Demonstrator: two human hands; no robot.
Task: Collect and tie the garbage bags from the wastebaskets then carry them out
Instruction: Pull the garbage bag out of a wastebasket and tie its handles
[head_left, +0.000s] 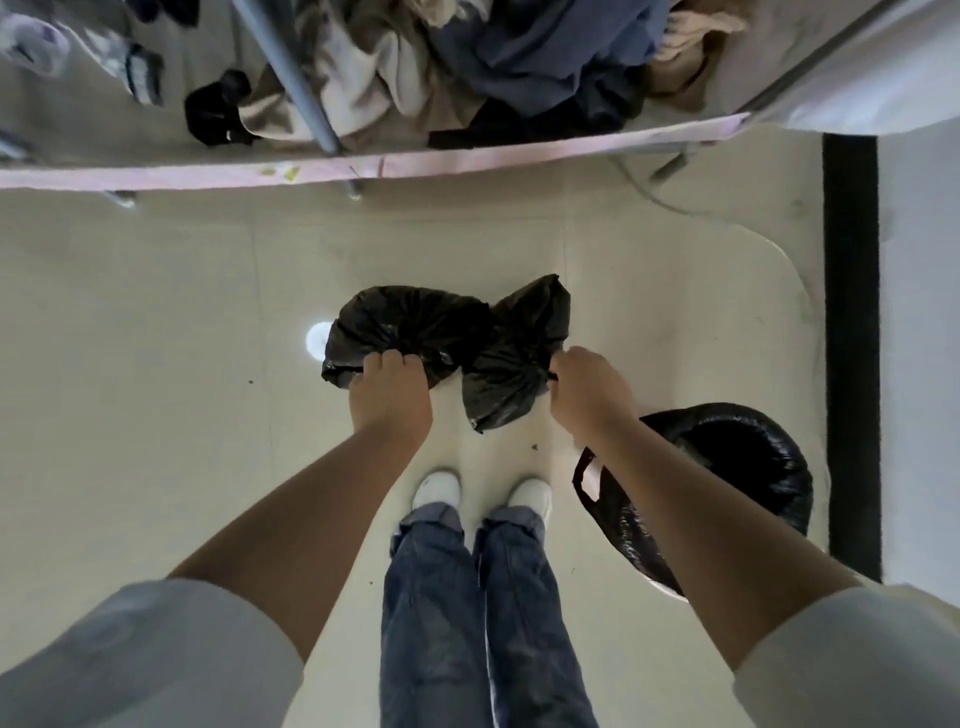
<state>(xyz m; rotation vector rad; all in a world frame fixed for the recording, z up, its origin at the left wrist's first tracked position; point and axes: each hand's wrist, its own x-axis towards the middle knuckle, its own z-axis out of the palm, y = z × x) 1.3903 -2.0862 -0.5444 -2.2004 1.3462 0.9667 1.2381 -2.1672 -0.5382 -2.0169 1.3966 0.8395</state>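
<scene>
Left hand (390, 389) clenched on larger garbage bag (410, 325), right hand (587, 387) on smaller bag (511, 374), both hanging just ahead; lined wastebasket (737, 467) nearest right arm.

Crinkled black plastic garbage bags (441, 332), semi-glossy; smooth pale tile floor (156, 322); denim jeans (441, 597); metal bed frame (291, 78)

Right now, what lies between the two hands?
In the head view, only the two black garbage bags hang between the left hand and right hand, each gripping one.
</scene>
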